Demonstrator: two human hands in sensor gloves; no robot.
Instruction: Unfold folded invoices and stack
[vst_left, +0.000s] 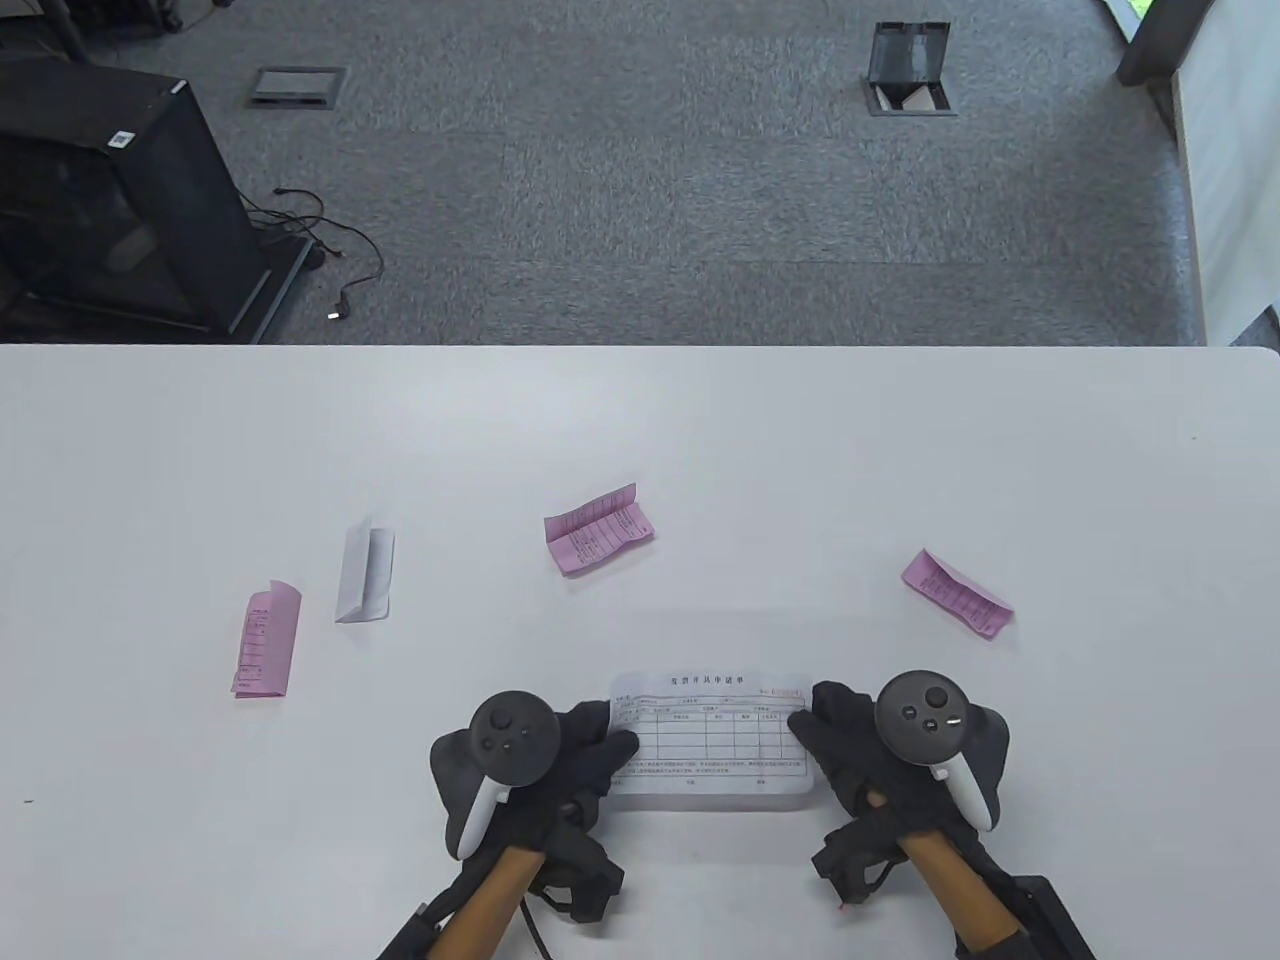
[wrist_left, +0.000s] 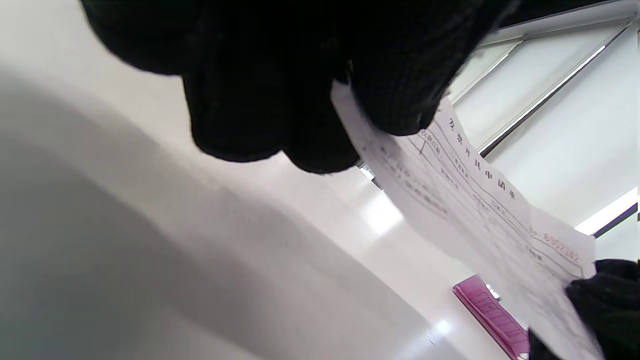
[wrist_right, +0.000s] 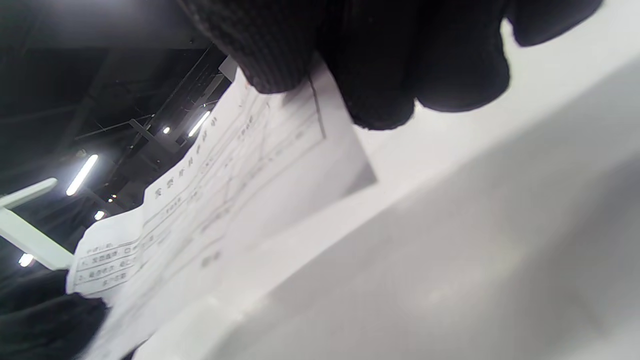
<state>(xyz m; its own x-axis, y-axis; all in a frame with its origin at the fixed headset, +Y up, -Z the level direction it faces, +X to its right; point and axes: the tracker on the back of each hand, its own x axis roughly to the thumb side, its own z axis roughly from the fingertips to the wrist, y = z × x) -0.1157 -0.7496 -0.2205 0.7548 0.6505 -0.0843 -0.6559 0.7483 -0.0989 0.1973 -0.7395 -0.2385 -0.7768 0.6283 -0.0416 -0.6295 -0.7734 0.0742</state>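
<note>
White invoice: an unfolded white invoice (vst_left: 712, 738) with a printed grid is spread open near the middle of the tabletop's near edge, held between both gloved hands; the wrist views show it raised off the surface

Left hand: the left hand (vst_left: 575, 760) pinches the sheet's left edge, its thumb (wrist_left: 400, 85) on the printed face and its fingers (wrist_left: 260, 115) curled under, closed tight on the paper

Right hand: the right hand (vst_left: 850, 745) pinches the right edge the same way, its fingers (wrist_right: 400, 75) curled against the sheet

Folded pink invoices: one (vst_left: 597, 529) lies past the held sheet near the tabletop's middle, one (vst_left: 957, 592) toward the right edge, one (vst_left: 267, 640) toward the left edge

Folded white invoice: a folded white invoice (vst_left: 364, 571) lies just beside the left pink one, apart from it

Tabletop: the white tabletop (vst_left: 640, 430) carries all four folded slips, each well apart from the hands

Beyond the far edge: grey carpet (vst_left: 700, 200) and a black cabinet (vst_left: 110, 200) with a loose cable
</note>
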